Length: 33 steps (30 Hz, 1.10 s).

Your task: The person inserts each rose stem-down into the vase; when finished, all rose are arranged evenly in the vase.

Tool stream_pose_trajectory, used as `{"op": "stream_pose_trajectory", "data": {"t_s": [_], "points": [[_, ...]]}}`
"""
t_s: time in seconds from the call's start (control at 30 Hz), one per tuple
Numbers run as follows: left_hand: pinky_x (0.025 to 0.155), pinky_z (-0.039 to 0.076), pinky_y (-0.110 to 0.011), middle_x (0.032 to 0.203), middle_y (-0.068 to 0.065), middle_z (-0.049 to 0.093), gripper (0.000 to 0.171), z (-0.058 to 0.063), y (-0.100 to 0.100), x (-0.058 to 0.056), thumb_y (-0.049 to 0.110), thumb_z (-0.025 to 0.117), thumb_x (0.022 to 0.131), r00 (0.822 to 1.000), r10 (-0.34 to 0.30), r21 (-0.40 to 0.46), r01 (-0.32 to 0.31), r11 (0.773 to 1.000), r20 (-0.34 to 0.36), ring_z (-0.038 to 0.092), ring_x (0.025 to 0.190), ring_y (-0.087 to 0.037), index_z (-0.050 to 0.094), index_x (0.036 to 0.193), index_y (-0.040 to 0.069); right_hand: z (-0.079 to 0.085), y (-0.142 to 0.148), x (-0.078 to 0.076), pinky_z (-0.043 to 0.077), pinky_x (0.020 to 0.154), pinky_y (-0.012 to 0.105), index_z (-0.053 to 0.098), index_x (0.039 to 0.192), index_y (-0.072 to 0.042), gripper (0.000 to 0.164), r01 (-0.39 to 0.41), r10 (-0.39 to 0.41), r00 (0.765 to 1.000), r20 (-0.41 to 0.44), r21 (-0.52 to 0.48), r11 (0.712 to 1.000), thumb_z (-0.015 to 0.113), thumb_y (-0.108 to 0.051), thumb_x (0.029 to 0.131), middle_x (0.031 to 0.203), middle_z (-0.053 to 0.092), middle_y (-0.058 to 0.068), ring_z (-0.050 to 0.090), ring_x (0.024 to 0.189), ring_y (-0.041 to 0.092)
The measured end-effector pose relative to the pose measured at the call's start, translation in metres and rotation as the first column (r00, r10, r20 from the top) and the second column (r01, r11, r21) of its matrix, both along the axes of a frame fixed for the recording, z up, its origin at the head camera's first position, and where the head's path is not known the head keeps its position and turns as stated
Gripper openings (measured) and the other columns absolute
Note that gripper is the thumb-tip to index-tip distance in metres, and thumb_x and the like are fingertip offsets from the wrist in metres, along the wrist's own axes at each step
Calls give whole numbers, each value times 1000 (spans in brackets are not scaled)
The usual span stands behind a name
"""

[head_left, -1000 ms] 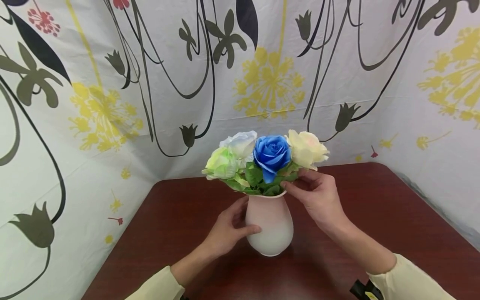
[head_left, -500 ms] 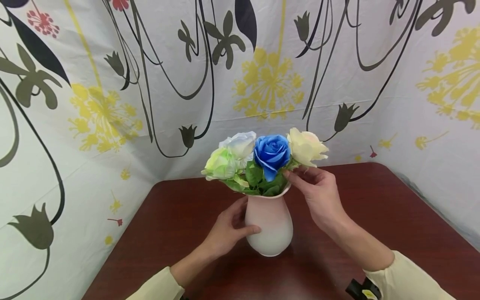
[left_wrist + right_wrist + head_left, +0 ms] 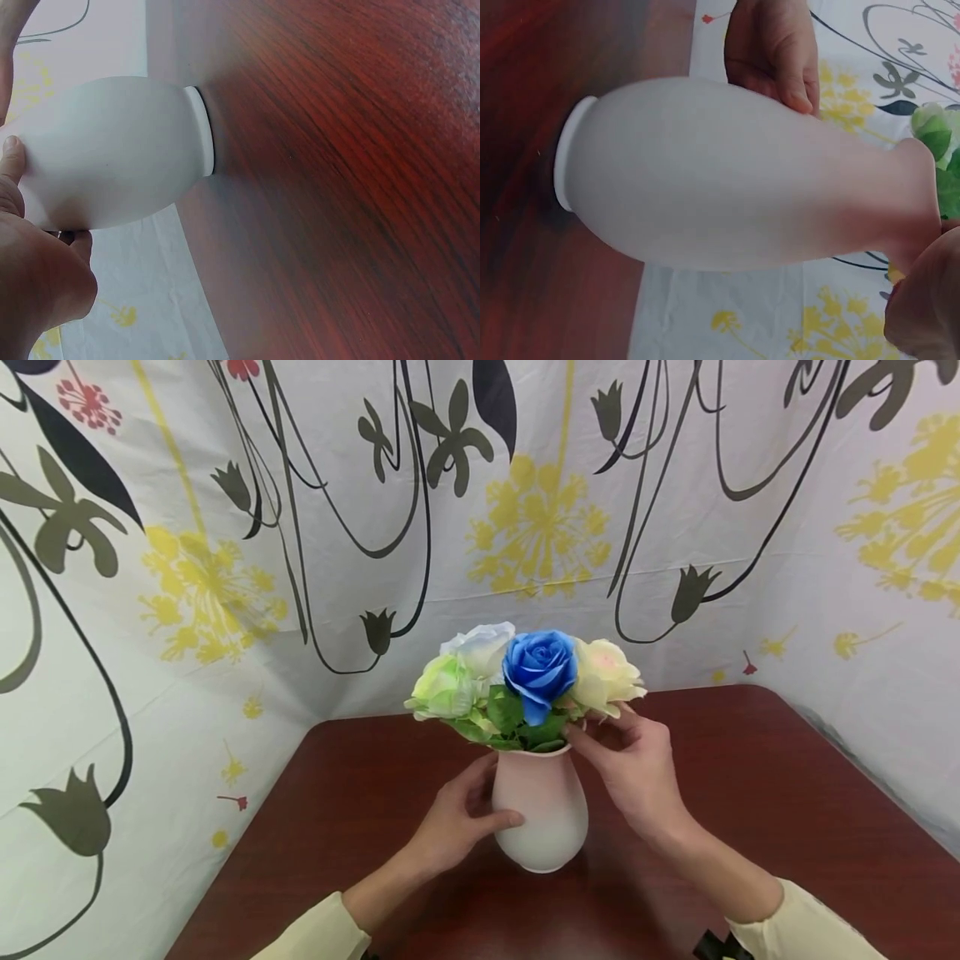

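A white vase (image 3: 542, 818) stands upright on the table, holding several artificial roses. My left hand (image 3: 453, 827) grips the vase's left side, its thumb across the front and its fingers round the back. Beside the rim, my right hand (image 3: 637, 760) pinches the cream rose (image 3: 606, 677) below its bloom; the exact grip on the stem is hidden by petals and leaves. In the middle sits a blue rose (image 3: 540, 668), with a pale blue-white rose (image 3: 480, 647) and a light green rose (image 3: 442, 687) to its left. The vase's foot (image 3: 202, 131) rests on the table in the left wrist view.
The dark red-brown wooden table (image 3: 360, 785) extends around the vase. Behind and on both sides hangs a white cloth (image 3: 337, 568) printed with yellow and dark plant shapes. Green leaves (image 3: 506, 710) spread over the vase's rim.
The cream rose rose slightly, then came down lower and closer to the blue rose, with my right hand following. My left hand and the vase have stayed in place.
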<state>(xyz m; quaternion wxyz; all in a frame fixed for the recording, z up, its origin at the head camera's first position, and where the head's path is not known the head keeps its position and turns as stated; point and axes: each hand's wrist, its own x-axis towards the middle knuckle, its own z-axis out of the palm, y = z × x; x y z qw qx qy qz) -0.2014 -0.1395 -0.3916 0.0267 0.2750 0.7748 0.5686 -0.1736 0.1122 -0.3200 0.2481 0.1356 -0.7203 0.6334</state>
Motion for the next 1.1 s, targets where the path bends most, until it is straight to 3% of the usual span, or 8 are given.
{"op": "stream_pose_trajectory", "data": {"t_s": [0.17, 0.33, 0.47, 0.57, 0.67, 0.8, 0.9, 1.1], "points": [[105, 54, -33, 151, 10, 58, 75, 0, 0, 0, 30, 86, 93, 1000, 7, -7, -7, 1000, 3, 62, 131, -13, 48, 157, 40, -3, 0, -2, 55, 97, 21, 73, 132, 0, 34, -40, 39, 999, -9, -134, 990, 77, -7, 99, 136, 67, 4, 64, 123, 16], [104, 54, -33, 150, 9, 59, 75, 0, -1, -1, 29, 86, 93, 1000, 9, -8, -9, 1000, 0, 63, 130, -13, 48, 157, 39, -1, -1, -4, 55, 98, 23, 73, 131, 1, 33, -78, 93, 994, 59, -224, 971, 76, -9, 100, 137, 65, 4, 67, 116, 15], [104, 54, -32, 150, 9, 59, 75, 0, -1, 0, 28, 87, 93, 1000, 8, -6, -8, 1000, 1, 64, 129, -13, 49, 157, 38, 1, -5, -6, 56, 96, 24, 76, 122, 2, 24, -80, 111, 989, 100, -273, 959, 76, -6, 99, 126, 67, 3, 68, 108, 13], [104, 54, -32, 150, 9, 59, 75, 0, -1, 0, 29, 86, 93, 1000, 4, -4, -4, 1000, -2, 63, 129, -13, 48, 157, 38, 2, -8, -7, 57, 89, 21, 77, 108, -4, 12, -62, 103, 986, 127, -293, 954, 74, 0, 97, 105, 66, 0, 66, 94, 11], [104, 54, -32, 150, 9, 59, 75, 0, -1, 0, 29, 86, 93, 1000, -2, -4, 2, 1000, -4, 63, 129, -13, 48, 157, 38, 2, -8, -6, 55, 78, 19, 73, 99, -6, 11, -45, 91, 984, 153, -284, 958, 73, 4, 95, 87, 63, -4, 61, 84, 11], [104, 54, -32, 150, 9, 59, 75, 0, -1, 0, 29, 86, 93, 1000, -2, -4, 2, 1000, -8, 63, 129, -14, 48, 157, 39, 2, -8, -4, 53, 73, 20, 71, 98, -3, 9, -38, 83, 983, 166, -259, 965, 73, 4, 94, 79, 60, -4, 59, 81, 12], [104, 54, -33, 150, 9, 59, 75, 0, -1, 1, 30, 86, 93, 1000, 5, -3, -5, 1000, -10, 63, 129, -14, 48, 157, 39, 1, -8, -2, 55, 81, 19, 73, 111, -1, 15, -52, 101, 978, 180, -259, 964, 74, -1, 96, 90, 65, -4, 62, 90, 12], [102, 55, -34, 150, 6, 60, 75, -1, -2, 2, 30, 86, 93, 1000, 11, -8, -11, 1000, -6, 65, 128, -17, 48, 158, 36, -8, -2, 4, 52, 100, 20, 60, 149, -8, 53, -92, 143, 968, 205, -243, 966, 77, -18, 100, 134, 66, -2, 62, 123, 15]]}}
